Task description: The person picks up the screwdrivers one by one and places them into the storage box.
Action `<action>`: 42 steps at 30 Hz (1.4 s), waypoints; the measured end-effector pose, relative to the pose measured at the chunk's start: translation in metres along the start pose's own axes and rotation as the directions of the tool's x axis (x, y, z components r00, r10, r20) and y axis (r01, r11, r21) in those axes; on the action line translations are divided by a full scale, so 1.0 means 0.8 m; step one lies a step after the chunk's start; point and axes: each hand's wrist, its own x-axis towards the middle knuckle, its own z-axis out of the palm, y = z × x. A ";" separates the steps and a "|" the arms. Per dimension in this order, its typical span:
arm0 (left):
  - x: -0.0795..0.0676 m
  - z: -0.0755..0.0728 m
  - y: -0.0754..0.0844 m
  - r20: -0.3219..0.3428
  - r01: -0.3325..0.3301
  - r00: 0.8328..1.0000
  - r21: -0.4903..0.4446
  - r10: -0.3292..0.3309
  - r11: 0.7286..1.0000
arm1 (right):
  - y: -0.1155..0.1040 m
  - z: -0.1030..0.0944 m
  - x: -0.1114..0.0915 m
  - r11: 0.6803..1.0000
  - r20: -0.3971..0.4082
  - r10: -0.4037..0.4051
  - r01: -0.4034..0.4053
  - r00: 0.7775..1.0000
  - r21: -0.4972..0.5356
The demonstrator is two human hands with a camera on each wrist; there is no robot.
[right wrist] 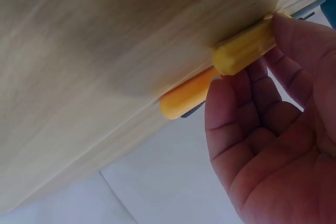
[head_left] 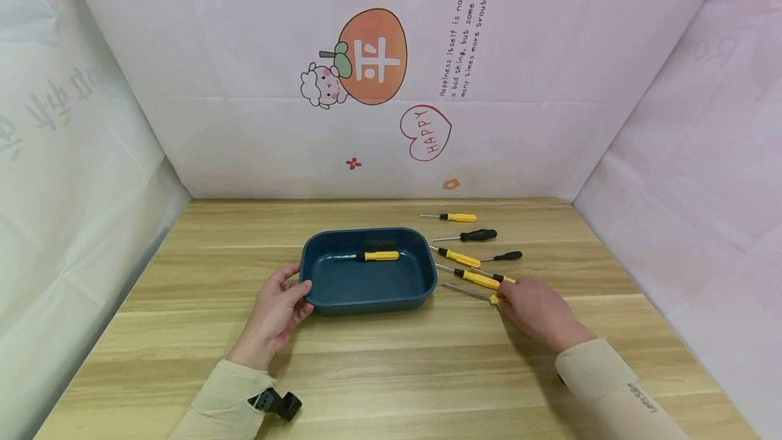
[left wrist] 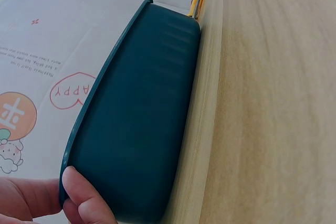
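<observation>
My left hand (head_left: pixel 277 307) grips the near left corner of a dark teal rectangular tray (head_left: pixel 366 288), thumb over the rim. Inside the tray lies a yellow-handled screwdriver (head_left: pixel 380 257). To its right, my right hand (head_left: pixel 540 307) pinches the yellow handle of another screwdriver (right wrist: pixel 244 51) between thumb and fingers, close over the table. The shaft points left toward the tray, and my hand covers most of the handle in the head view. Right beside it lies an orange-yellow screwdriver handle (right wrist: pixel 189 95) in the right wrist view.
Several more screwdrivers lie right of the tray, among them a yellow one (head_left: pixel 461 217) at the back, a large black one (head_left: pixel 478 235) and a small black one (head_left: pixel 507 256). White printed sheets (head_left: pixel 519 148) wall the wooden table (head_left: pixel 366 372) at the back and sides.
</observation>
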 end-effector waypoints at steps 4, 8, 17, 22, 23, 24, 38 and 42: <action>0.000 0.000 0.000 -0.001 0.000 1.000 0.001 0.000 1.000 | 0.000 0.001 -0.002 1.000 -0.006 -0.007 0.007 1.000 0.004; 0.000 0.000 0.000 -0.003 0.002 1.000 0.000 -0.002 1.000 | 0.000 0.001 -0.003 1.000 -0.012 -0.015 0.015 1.000 0.018; -0.002 -0.001 0.000 0.007 -0.006 1.000 -0.010 0.006 1.000 | 0.003 -0.002 -0.006 0.998 -0.033 -0.016 0.017 0.999 0.056; -0.002 -0.001 0.000 0.007 -0.004 1.000 -0.015 0.004 1.000 | 0.003 -0.008 -0.007 0.997 -0.041 -0.011 0.015 0.999 0.081; -0.001 -0.001 0.000 0.007 -0.003 1.000 -0.015 0.003 1.000 | 0.003 -0.009 -0.007 0.996 -0.048 -0.017 0.021 0.999 0.084; -0.001 -0.001 0.000 0.005 -0.002 1.000 -0.015 0.002 1.000 | 0.003 -0.010 -0.007 0.996 -0.051 -0.014 0.019 0.999 0.091; 0.001 -0.001 0.000 -0.007 0.006 1.000 0.004 -0.006 1.000 | -0.001 -0.023 0.003 0.992 -0.166 -0.017 0.037 0.986 0.122; 0.001 0.000 0.000 -0.009 0.006 1.000 -0.001 -0.006 1.000 | -0.006 -0.025 0.008 0.990 -0.175 0.000 0.025 0.985 0.140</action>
